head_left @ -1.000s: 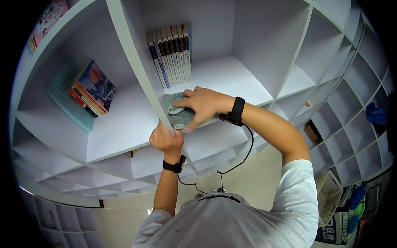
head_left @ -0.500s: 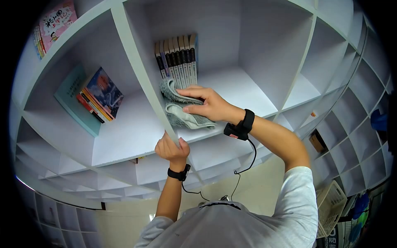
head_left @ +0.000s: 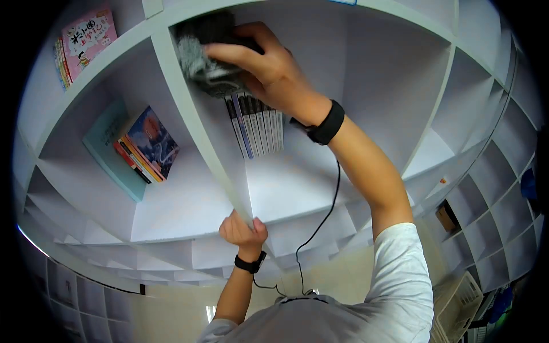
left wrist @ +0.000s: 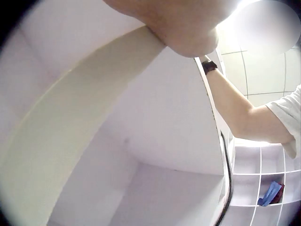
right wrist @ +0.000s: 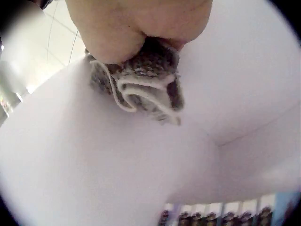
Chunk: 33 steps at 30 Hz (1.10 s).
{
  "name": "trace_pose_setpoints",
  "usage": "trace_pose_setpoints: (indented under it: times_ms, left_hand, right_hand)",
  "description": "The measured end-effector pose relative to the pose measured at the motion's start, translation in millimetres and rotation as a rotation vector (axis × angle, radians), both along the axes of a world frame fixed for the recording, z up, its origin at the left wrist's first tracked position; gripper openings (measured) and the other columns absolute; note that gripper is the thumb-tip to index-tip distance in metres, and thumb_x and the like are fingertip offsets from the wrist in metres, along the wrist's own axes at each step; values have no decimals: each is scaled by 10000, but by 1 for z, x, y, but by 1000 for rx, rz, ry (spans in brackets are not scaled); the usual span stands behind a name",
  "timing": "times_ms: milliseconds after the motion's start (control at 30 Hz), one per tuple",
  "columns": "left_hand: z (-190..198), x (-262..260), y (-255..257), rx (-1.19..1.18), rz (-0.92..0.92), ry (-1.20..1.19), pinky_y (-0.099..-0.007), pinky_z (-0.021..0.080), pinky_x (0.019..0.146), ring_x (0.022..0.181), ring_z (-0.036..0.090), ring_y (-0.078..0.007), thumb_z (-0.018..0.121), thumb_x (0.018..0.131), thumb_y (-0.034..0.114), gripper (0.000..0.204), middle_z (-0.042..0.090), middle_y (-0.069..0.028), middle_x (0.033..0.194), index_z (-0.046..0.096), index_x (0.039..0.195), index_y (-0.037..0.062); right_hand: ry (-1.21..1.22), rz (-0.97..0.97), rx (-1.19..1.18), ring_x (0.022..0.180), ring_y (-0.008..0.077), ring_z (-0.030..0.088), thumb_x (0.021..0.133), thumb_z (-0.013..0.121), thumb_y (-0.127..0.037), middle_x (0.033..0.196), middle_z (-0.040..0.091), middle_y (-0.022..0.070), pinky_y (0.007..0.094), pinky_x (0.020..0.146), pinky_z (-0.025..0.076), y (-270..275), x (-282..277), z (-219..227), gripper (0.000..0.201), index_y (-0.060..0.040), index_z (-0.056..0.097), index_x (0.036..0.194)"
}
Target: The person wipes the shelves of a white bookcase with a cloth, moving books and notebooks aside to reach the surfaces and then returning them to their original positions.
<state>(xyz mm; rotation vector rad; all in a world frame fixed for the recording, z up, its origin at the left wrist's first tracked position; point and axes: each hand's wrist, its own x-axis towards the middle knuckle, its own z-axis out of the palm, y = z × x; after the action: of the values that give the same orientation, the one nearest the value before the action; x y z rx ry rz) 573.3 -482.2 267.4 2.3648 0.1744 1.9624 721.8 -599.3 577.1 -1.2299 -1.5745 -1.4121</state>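
My right hand [head_left: 274, 71] holds a grey fluffy cloth [head_left: 209, 63] high in the open shelf compartment, at the upper part of its left side wall. In the right wrist view the folded cloth [right wrist: 150, 89] bunches under the hand, its pale edging showing. My left hand [head_left: 243, 228] grips the front edge of the white upright divider [head_left: 197, 134] low down, thumb on one side and fingers on the other. Just below the cloth stands a row of books [head_left: 257, 128], upright against the back of the same compartment; the cloth and hand overlap their tops.
Left of the divider, a pale blue book [head_left: 111, 151] and several smaller books [head_left: 151, 143] lean together. A pink book [head_left: 88, 37] stands in the upper left compartment. More white cubbies curve away to the right. A plastic crate [head_left: 457, 306] sits at lower right. A black cable [head_left: 317, 234] hangs from my right wrist.
My right hand has lifted the cloth from the compartment's floor by the divider up to the top of the side wall. My left hand keeps its grip on the divider.
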Motion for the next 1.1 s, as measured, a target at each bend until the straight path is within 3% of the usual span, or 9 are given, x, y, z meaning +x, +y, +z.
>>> trace_pose_setpoints:
  times_ms: [133,200,267,500,633,733,933,1033,1100]
  left_hand:
    - [3,-1,-1,-1,-9,22,-376,375,709,719,557,-283,488,841,307,413,660,-129,891,649,995,-41]
    - [-3,-1,2,1,-22,9,-370,366,695,699,546,-279,491,838,303,406,648,-130,854,650,990,-38]
    - [-3,-3,3,9,-7,21,-374,363,655,674,534,-278,499,831,300,387,641,-131,833,647,964,-32]
    - [24,4,0,48,-98,-98,-347,272,443,448,386,-259,507,848,296,295,428,-70,567,523,680,53]
    - [13,0,2,8,-121,-21,-361,261,456,457,389,-264,505,855,305,300,442,-74,583,527,684,59]
    - [18,4,-3,10,-70,-75,-366,269,469,475,411,-268,497,873,310,314,489,-79,617,540,691,58]
    - [22,0,-8,-40,-126,-7,-390,308,548,576,460,-294,462,962,369,420,512,-103,635,569,755,20]
    - [19,0,-7,-69,-152,19,-394,307,546,574,461,-297,466,959,365,413,524,-114,652,577,770,14]
    - [21,-1,-6,-21,-114,-2,-394,302,544,570,455,-300,469,956,358,402,531,-120,666,577,786,10]
  right_hand:
    - [-269,-370,-63,1065,258,609,765,712,-94,1173,577,61,336,877,563,-13,32,22,537,-394,661,1208]
    - [-181,-378,-128,1094,244,599,813,658,-101,1182,579,28,338,895,555,-9,51,23,520,-425,647,1219]
    - [-260,-668,-170,1125,247,588,837,644,-98,1206,576,19,348,941,538,-4,82,31,536,-433,620,1254]
    - [-156,-780,-160,1228,266,515,898,604,-124,1308,516,45,408,1047,472,26,189,21,525,-436,567,1319]
    - [-153,-814,-218,1238,307,511,881,610,-53,1345,514,80,440,1070,447,2,203,14,596,-435,565,1336]
    - [-244,-910,-121,1192,273,522,905,608,-164,1264,521,72,426,1043,462,-25,231,6,467,-427,598,1291]
    - [-79,-1188,96,1074,335,538,897,626,-236,1176,522,142,437,943,503,-83,275,-25,461,-419,575,1318]
    - [46,-1325,324,995,342,537,895,586,-191,1088,523,169,453,783,530,-100,281,-33,452,-286,567,1336]
    - [59,-1358,259,994,338,538,885,584,-183,1073,529,165,449,789,518,-105,275,-29,404,-225,593,1286]
